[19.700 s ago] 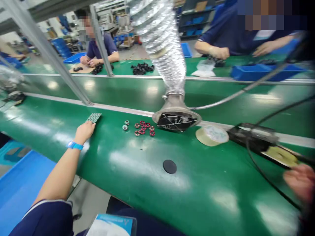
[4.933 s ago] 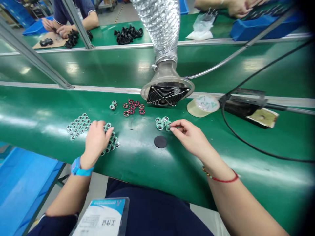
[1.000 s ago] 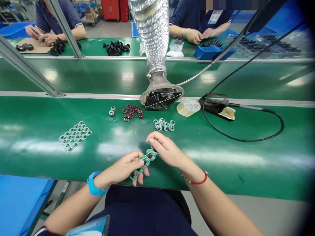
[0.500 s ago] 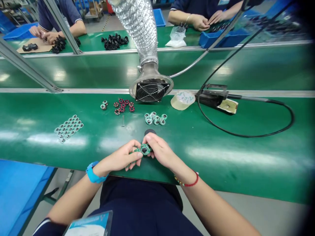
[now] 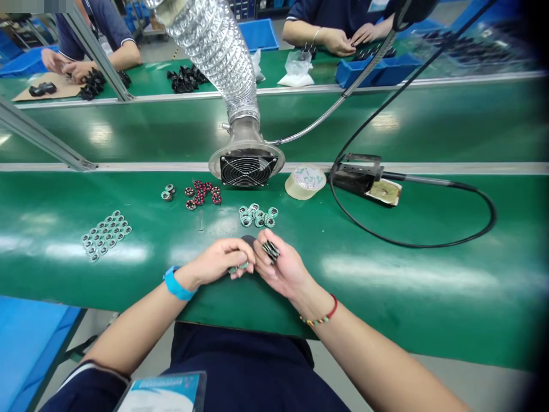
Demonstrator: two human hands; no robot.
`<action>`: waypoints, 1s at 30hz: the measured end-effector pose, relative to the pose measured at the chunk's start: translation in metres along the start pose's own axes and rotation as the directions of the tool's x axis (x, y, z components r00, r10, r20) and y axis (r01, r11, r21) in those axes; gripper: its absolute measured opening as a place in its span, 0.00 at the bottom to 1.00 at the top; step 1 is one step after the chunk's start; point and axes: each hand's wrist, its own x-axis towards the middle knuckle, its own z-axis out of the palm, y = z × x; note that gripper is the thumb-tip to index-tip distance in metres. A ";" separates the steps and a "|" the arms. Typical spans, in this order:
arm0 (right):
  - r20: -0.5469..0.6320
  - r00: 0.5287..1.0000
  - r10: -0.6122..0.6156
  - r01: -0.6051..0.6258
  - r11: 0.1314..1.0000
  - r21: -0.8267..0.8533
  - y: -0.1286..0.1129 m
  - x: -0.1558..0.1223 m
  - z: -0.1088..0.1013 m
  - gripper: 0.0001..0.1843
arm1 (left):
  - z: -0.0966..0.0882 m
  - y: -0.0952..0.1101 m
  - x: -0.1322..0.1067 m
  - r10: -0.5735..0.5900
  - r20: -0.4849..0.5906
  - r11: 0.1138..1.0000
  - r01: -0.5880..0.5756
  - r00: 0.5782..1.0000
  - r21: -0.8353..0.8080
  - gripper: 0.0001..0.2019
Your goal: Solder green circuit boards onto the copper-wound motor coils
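Observation:
My left hand (image 5: 225, 260) is closed on some small round green circuit boards (image 5: 238, 267), partly covered by its fingers. My right hand (image 5: 278, 263) is turned palm up, its fingers curled round a short stack of circuit boards (image 5: 270, 250) seen edge-on. The fingertips of both hands come close together above the bench. Just behind them a dark round object (image 5: 247, 239) shows in part; what it is I cannot make out. Beyond it lies a loose cluster of green round boards (image 5: 258, 216).
A panel of joined round boards (image 5: 106, 234) lies at left. Farther back are red-and-black ring parts (image 5: 202, 193) and a small pile of boards (image 5: 168, 192). A fan-fronted extraction hood (image 5: 247, 169), a tape roll (image 5: 305, 182) and a soldering-iron stand (image 5: 364, 178) with a looping cable line the back. Two co-workers sit opposite.
My right hand has rolled palm up, bringing the stacked boards edge-on into view. My left hand has turned knuckles up over its boards. The whole view has shifted slightly.

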 end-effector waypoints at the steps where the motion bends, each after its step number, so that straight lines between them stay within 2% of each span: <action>1: -0.035 0.999 -0.016 0.016 1.000 -0.010 -0.001 0.009 0.001 0.25 | -0.006 0.001 0.005 0.016 -0.043 1.000 -0.015 0.999 0.003 0.27; 4: -0.143 0.985 -0.099 0.086 0.991 -0.098 -0.005 0.034 0.000 0.26 | -0.021 0.006 0.016 0.038 -0.163 0.998 -0.029 0.986 0.055 0.23; 6: -0.154 0.977 -0.149 0.120 0.976 -0.180 -0.006 0.044 0.000 0.26 | -0.027 0.010 0.019 0.032 -0.179 0.992 -0.010 0.983 0.124 0.23; 11: -0.046 0.985 -0.163 0.141 0.940 -0.311 -0.013 0.040 0.008 0.28 | -0.033 0.019 0.011 0.010 -0.099 0.958 0.019 0.995 0.286 0.19; 16: 0.095 0.990 -0.102 0.123 0.959 -0.254 -0.004 0.018 0.017 0.33 | -0.032 0.012 -0.004 0.005 0.040 0.958 -0.016 0.999 0.287 0.24; 20: 0.055 0.995 -0.079 0.089 0.976 -0.201 0.016 0.005 0.025 0.32 | -0.021 -0.004 -0.006 0.013 0.088 0.966 -0.035 0.996 0.256 0.33; 23: -0.007 0.995 -0.096 0.092 0.965 -0.244 0.020 0.001 0.024 0.33 | -0.014 -0.009 0.000 0.028 0.074 0.950 -0.049 0.997 0.310 0.36; 25: -0.062 0.989 -0.134 0.107 0.938 -0.329 0.014 0.003 0.015 0.33 | -0.015 -0.005 0.005 0.029 0.035 0.911 -0.041 0.999 0.410 0.36; 27: -0.135 0.972 -0.190 0.106 0.876 -0.470 0.005 0.009 -0.001 0.33 | -0.023 0.004 0.012 0.016 -0.021 0.826 -0.001 1.000 0.564 0.31; 30: -0.242 0.927 -0.285 0.020 0.685 -0.729 -0.005 0.024 -0.027 0.27 | -0.037 0.018 0.026 0.028 -0.139 0.586 0.096 0.990 0.805 0.22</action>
